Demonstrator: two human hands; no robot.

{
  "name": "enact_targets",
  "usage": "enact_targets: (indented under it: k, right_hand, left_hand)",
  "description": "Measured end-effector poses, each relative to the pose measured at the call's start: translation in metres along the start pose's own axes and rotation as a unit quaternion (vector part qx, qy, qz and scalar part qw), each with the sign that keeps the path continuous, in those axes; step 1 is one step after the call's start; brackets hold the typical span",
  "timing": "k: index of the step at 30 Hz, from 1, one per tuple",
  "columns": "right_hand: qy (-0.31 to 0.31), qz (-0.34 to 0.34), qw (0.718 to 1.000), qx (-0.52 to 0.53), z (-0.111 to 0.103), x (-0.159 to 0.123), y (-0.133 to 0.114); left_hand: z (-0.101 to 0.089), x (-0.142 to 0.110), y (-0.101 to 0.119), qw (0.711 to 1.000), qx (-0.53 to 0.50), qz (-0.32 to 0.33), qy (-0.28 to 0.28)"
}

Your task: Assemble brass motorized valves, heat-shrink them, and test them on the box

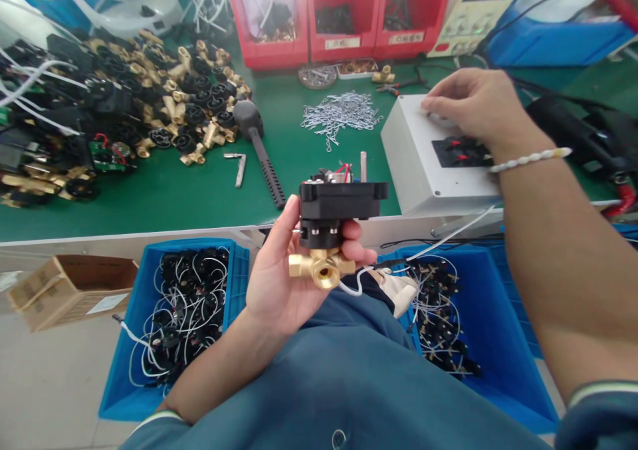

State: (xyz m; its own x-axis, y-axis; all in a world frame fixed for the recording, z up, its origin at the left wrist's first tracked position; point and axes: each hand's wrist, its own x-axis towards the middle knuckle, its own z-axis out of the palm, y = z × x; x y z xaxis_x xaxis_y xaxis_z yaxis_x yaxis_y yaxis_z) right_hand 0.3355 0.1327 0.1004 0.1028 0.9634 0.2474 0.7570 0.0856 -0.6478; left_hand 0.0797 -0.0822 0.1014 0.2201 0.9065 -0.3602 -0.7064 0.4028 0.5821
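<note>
- The green workbench (289, 91) spans the room ahead, with the switch box (406, 164) near its front edge, probably to keep the controls in reach.
- Below the box are a blue crate (503, 317) of cabled actuators and, farther left, another (236, 284); a pale floor (44, 377) shows beyond.
- Red parts bins (274, 54) stand behind and left of the box.
- Brass valve bodies (174, 98) are heaped far left of it.
- On the box's top, the right hand (471, 104) draws thumb and fingertips together; whether they pinch a control, I cannot tell (the hand itself hides it).
- In front and left of the box, the left hand (279, 290) curls around the motorized valve (343, 201), thumb opposite fingers at its neck, seemingly to steady it upright while the white cable (448, 234) trails towards the box.
- Left of the box lies a black mallet (266, 161).
- Wire clips (341, 112) lie loose, nearer the box.
</note>
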Motion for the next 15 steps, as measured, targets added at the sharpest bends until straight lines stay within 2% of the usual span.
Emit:
enact_targets:
  k: [4, 9, 15]
  right_hand:
    - [-0.004, 0.000, 1.000, -0.019, -0.001, 0.000, 0.001]
    - [-0.009, -0.007, 1.000, -0.025, -0.002, -0.003, 0.001]
    - [-0.023, -0.009, 0.999, -0.034, -0.005, -0.004, 0.000]
  left_hand:
    - [0.001, -0.001, 0.001, 0.997, -0.069, -0.039, 0.013]
    - [-0.004, -0.003, -0.001, 0.994, -0.034, -0.063, 0.080]
    - [-0.009, -0.004, -0.007, 0.995, -0.022, -0.057, 0.074]
